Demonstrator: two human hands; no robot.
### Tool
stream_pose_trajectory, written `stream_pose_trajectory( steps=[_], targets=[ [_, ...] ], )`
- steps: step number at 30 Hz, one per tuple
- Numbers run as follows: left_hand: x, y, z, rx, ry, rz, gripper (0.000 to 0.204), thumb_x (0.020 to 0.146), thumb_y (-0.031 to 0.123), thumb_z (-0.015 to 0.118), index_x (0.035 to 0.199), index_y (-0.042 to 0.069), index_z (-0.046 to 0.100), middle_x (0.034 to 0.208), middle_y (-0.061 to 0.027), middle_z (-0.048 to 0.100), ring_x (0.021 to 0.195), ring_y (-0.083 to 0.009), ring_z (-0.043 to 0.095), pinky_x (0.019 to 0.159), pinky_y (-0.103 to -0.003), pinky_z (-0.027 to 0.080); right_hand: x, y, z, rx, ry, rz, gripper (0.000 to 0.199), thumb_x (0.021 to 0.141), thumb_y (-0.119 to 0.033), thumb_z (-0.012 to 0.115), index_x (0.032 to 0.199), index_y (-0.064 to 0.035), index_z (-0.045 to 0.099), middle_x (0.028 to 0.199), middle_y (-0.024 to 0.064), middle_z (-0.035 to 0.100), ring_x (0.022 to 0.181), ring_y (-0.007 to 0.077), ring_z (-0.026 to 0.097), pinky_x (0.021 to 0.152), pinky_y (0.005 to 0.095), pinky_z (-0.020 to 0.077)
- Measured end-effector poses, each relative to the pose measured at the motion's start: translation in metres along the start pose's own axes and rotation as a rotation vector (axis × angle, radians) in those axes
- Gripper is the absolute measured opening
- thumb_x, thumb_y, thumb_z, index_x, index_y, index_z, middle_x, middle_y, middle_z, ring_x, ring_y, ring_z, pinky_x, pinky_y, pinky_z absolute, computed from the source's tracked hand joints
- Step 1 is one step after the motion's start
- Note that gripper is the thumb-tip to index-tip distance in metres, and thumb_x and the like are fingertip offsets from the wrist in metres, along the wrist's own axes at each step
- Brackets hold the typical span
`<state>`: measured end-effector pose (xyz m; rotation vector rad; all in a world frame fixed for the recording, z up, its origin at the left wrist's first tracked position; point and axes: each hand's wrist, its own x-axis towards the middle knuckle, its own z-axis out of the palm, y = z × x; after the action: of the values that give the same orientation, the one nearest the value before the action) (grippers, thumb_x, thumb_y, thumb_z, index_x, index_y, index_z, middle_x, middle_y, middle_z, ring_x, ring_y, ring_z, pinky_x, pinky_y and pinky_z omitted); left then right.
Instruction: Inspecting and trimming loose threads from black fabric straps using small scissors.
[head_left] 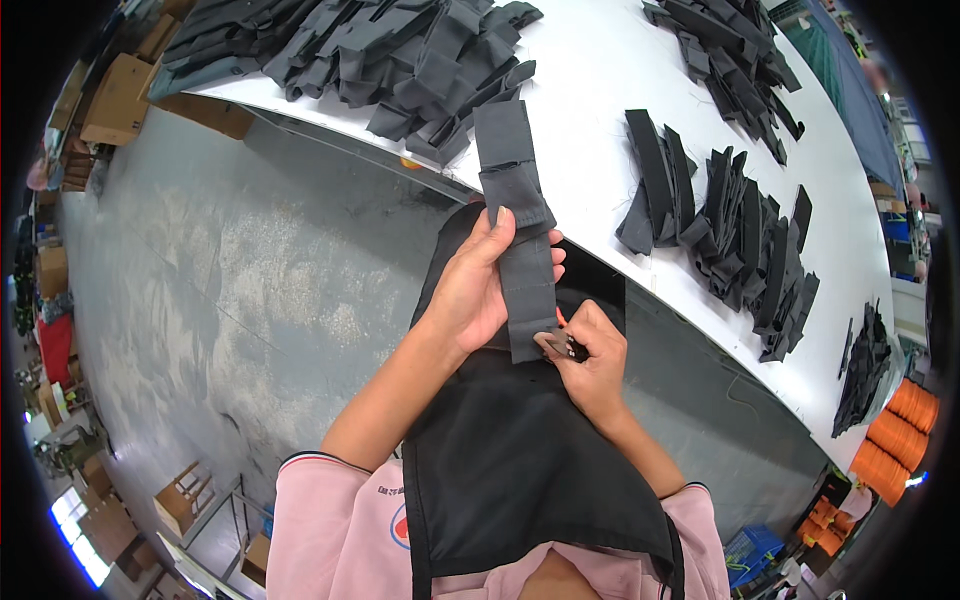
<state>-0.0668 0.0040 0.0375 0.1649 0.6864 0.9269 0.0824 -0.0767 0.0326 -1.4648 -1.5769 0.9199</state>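
My left hand (pixel 480 285) is closed round a long dark grey fabric strip (pixel 528 280), thumb on top and fingertips showing past its right edge. The strip is folded over near its upper part, and its far end reaches the white table's edge. Faint stitch lines cross its lower half. In my right hand (pixel 597 355) is a pair of thread snips (pixel 562 345), its handle mostly hidden by the fingers. The snips' metal tip lies at the right edge of the strip's lower end; whether the blades are apart I cannot tell.
A white table (pixel 585 60) curves ahead of me. It bears a big heap of dark strips (pixel 400 60), a pile (pixel 735 60) at the far right, bundled strips (pixel 750 235) nearer, and a small pile (pixel 865 370). Orange spools (pixel 895 435) stand beyond the right end; cardboard boxes (pixel 118 95) at left.
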Motion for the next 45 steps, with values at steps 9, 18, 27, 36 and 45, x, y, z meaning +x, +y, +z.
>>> stream_pose_trajectory(
  steps=[9, 18, 27, 36, 45],
  targets=[
    [-0.002, -0.003, 0.007, -0.002, 0.003, -0.013, 0.037, 0.097, 0.036, 0.046, 0.121, 0.009, 0.042, 0.106, -0.0126, 0.058, 0.093, -0.0214, 0.061, 0.082, -0.037, 0.053, 0.005, -0.007, 0.004, -0.073, 0.014, -0.068, 0.029, 0.068, 0.008, 0.067, 0.093, -0.0059, 0.065, 0.066, 0.0037, 0.046, 0.053, 0.0141, 0.040, 0.049, 0.0256, 0.0356],
    [-0.006, -0.015, -0.013, 0.267, 0.036, -0.216, 0.051, 0.096, 0.048, 0.040, 0.122, 0.004, 0.045, 0.102, -0.0139, 0.063, 0.082, -0.0210, 0.065, 0.074, -0.034, 0.056, 0.035, 0.003, -0.017, -0.109, 0.051, -0.212, 0.069, 0.063, 0.014, 0.055, 0.127, -0.0104, 0.056, 0.072, 0.0071, 0.047, 0.058, 0.0155, 0.048, 0.055, 0.0263, 0.0416],
    [-0.022, -0.022, 0.003, 0.329, 0.006, -0.181, 0.054, 0.100, 0.031, 0.038, 0.147, 0.011, 0.019, 0.114, -0.0109, 0.056, 0.082, -0.0173, 0.062, 0.072, -0.030, 0.053, 0.038, 0.010, -0.011, -0.278, 0.158, -0.328, 0.045, 0.062, 0.005, 0.066, 0.106, -0.0057, 0.062, 0.074, 0.0076, 0.050, 0.059, 0.0223, 0.059, 0.054, 0.0327, 0.0488],
    [-0.028, -0.037, -0.002, 0.497, -0.056, 0.013, 0.051, 0.093, 0.004, 0.046, 0.132, 0.010, 0.013, 0.111, -0.0150, 0.048, 0.082, -0.0228, 0.064, 0.070, -0.030, 0.055, 0.062, 0.018, -0.015, 0.232, 0.375, -0.069, 0.007, 0.082, -0.004, 0.060, 0.084, -0.0030, 0.054, 0.072, 0.0007, 0.044, 0.052, 0.0121, 0.042, 0.047, 0.0242, 0.0354],
    [-0.019, -0.025, 0.007, 1.395, -0.262, 0.787, 0.034, 0.074, 0.026, 0.075, 0.082, -0.001, 0.056, 0.130, -0.0218, 0.046, 0.131, -0.0369, 0.033, 0.105, -0.050, 0.029, 0.064, 0.026, -0.026, 1.010, -0.020, 0.611, 0.013, 0.090, -0.016, 0.061, 0.085, -0.0055, 0.054, 0.067, -0.0039, 0.050, 0.050, 0.0010, 0.041, 0.042, 0.0173, 0.0299]
  ],
)
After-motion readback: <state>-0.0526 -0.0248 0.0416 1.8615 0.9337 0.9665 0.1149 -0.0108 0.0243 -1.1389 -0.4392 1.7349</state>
